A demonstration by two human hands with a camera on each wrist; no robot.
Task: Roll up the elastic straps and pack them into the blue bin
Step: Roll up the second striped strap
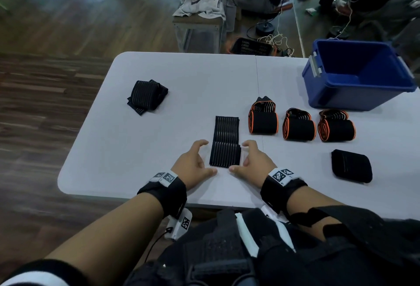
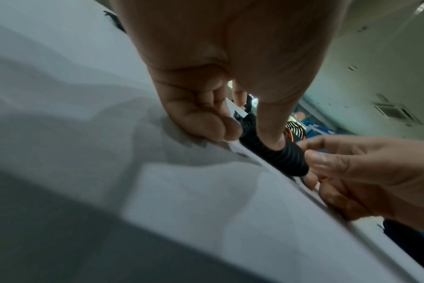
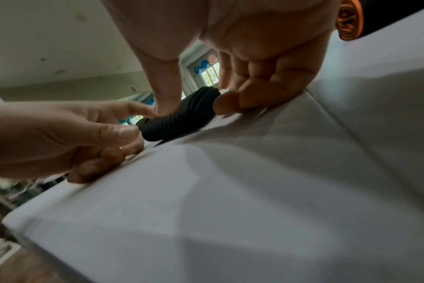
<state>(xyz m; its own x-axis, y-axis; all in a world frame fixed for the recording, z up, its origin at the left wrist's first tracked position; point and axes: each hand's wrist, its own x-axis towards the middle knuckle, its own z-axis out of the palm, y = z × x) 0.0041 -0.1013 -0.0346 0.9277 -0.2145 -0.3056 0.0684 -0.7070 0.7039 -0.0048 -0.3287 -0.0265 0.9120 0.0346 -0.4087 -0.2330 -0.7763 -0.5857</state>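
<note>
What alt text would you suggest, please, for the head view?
The left hand and right hand grip the near end of a striped black strap on a white table; three orange-edged rolls and a blue bin sit rightward.

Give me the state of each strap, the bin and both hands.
striped strap, near end rolled, far end flat.
left hand, grips the roll's left end.
right hand, grips the roll's right end.
far strap, loosely folded.
orange straps, three, rolled, outside bin.
black strap, rolled, outside bin.
bin, open, empty.
</note>
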